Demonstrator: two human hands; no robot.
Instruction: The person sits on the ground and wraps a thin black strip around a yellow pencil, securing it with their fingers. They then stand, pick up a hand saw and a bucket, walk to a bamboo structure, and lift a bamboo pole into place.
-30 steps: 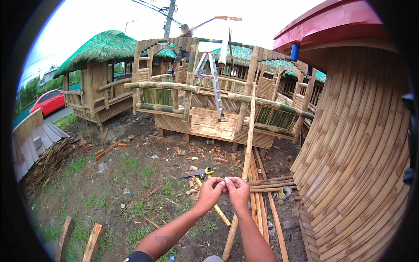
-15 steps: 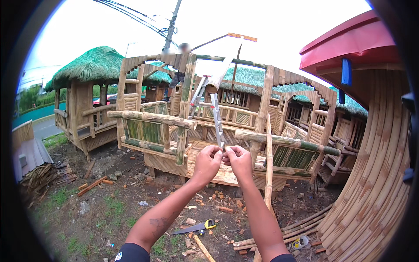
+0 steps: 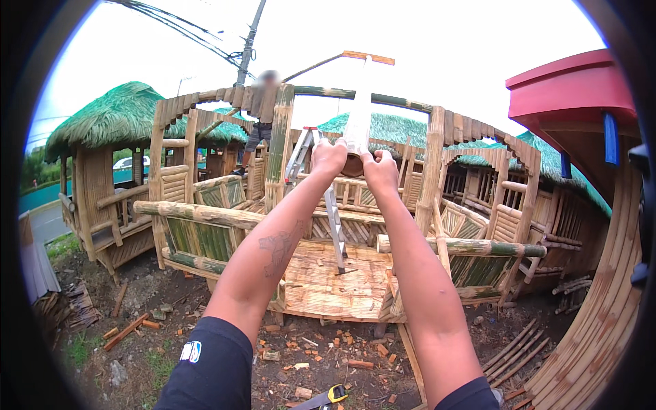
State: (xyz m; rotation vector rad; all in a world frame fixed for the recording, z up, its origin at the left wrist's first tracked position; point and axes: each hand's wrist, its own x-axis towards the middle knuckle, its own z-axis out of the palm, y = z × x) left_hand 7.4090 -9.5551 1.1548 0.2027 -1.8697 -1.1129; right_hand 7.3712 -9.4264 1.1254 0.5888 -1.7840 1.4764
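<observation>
A pale bamboo pole [image 3: 358, 126] points at me, its round hollow end at chest height in front of the hut frame. My left hand [image 3: 329, 157] is closed at the left side of that end. On the right side my right hand [image 3: 380, 171] is closed too, fingers curled and thumb against the rim. Both arms reach forward and up. Just behind and below my hands stands an aluminium stepladder [image 3: 333, 222] on the hut's bamboo floor [image 3: 335, 280]. What the far side of my fingers touches is hidden.
A person [image 3: 263, 113] is up at the frame's left post. Bamboo railings [image 3: 205, 214] flank the hut opening on both sides. A handsaw [image 3: 321, 398] and wood offcuts lie on the dirt. At right a bamboo wall [image 3: 588, 328] curves under a red roof edge [image 3: 574, 89].
My hands, pinched together lower down before, have risen and parted to either side of the pole's end. The view has moved nearer the hut.
</observation>
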